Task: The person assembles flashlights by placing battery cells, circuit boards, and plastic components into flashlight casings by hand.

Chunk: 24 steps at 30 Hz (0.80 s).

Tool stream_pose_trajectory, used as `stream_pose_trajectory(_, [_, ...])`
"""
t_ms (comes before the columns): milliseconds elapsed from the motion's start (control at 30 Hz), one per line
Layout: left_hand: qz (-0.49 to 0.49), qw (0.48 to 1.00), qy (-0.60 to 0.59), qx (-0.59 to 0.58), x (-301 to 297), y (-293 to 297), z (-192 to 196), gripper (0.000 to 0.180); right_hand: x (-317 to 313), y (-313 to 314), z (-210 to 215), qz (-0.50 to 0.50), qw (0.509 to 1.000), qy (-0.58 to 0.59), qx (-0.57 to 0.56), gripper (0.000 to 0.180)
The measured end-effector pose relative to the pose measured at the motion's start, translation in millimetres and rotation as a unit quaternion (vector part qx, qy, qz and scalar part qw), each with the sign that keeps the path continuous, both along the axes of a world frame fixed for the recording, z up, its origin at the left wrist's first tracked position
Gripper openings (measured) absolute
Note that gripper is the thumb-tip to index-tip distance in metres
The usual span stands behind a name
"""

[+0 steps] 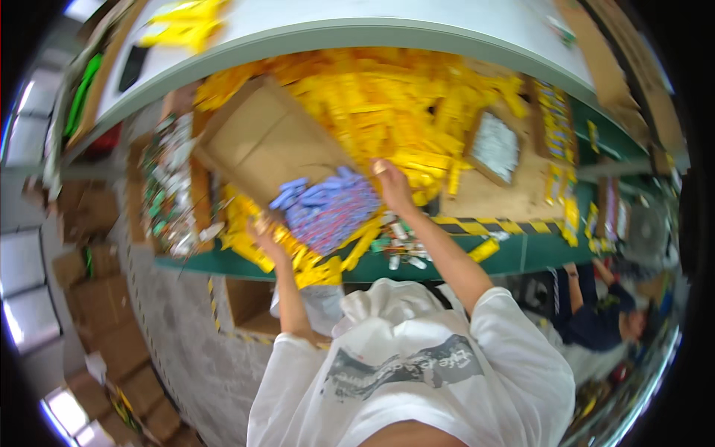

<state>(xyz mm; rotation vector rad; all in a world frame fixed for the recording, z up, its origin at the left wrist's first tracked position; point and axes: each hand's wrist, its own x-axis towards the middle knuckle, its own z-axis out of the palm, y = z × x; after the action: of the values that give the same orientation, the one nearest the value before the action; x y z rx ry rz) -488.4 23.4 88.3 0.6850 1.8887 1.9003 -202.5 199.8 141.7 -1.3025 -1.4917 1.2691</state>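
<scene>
At the cardboard tray [261,138], blurry left hand [266,232]

Head cam: wide fisheye, left of worn pair. Faces down, close: shirt [410,372] at bottom, left hand [267,237], right hand [393,188] mid-frame over table [518,255].

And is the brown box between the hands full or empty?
Partly full: the box has blue things heaped at its near end, but its far end looks bare.
</scene>
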Motion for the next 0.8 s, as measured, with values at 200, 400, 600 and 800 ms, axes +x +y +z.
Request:
stream_pose_trajectory(200, [0.024, 0.976, 0.056, -0.207, 107, -95, 8, 0.038, 188, -81, -30, -0.125, 0.986, 0.027, -0.110, 0.029])
stream_pose_trajectory(400, [-0.099, 0.955, -0.179, -0.217, 193, -117, -20, 0.027, 346, -171, -57, -0.281, 0.947, -0.064, -0.140, 0.024])
stream_pose_trajectory(600, [-0.108, 0.946, -0.037, -0.303, 241, -137, -31, 0.021, 358, -167, -39, -0.261, 0.918, -0.261, -0.146, 0.024])
stream_pose_trajectory(800, [-0.010, 0.897, 0.088, -0.434, 275, -161, -63, 0.029, 430, -215, -105, -0.106, 0.956, -0.273, -0.019, 0.026])
